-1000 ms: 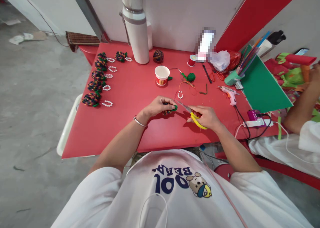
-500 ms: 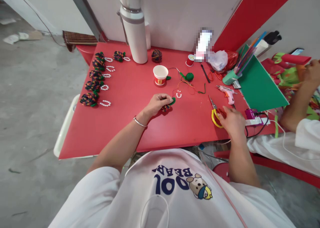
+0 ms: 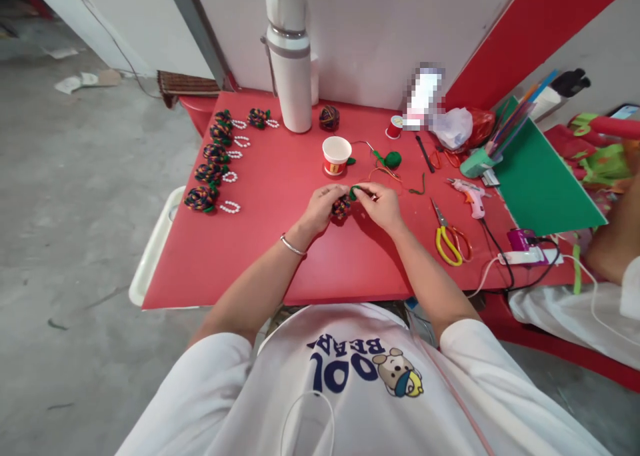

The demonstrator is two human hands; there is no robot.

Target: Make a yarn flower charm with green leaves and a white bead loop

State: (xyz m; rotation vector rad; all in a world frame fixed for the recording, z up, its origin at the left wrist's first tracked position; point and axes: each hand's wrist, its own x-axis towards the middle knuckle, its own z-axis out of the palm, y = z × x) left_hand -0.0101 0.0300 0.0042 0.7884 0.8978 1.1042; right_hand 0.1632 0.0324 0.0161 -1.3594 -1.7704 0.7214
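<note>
Over the middle of the table, my left hand is closed on a small crocheted piece of multicoloured yarn with a green part. My right hand pinches the green part between thumb and fingers. Just beyond my hands stand a white-and-red paper cup and a small green yarn ball with a crochet hook beside it. Yellow-handled scissors lie to the right of my right hand. My fingers hide much of the crocheted piece.
Similar yarn pieces with white bead loops line the table's left side. At the back stand a tall white flask and a dark yarn ball. A pink glue gun, power strip and another person's arm are right.
My right hand has moved left from beside the scissors to the crocheted piece and now pinches its green part. The scissors stay on the table. The camera view has shifted slightly.
</note>
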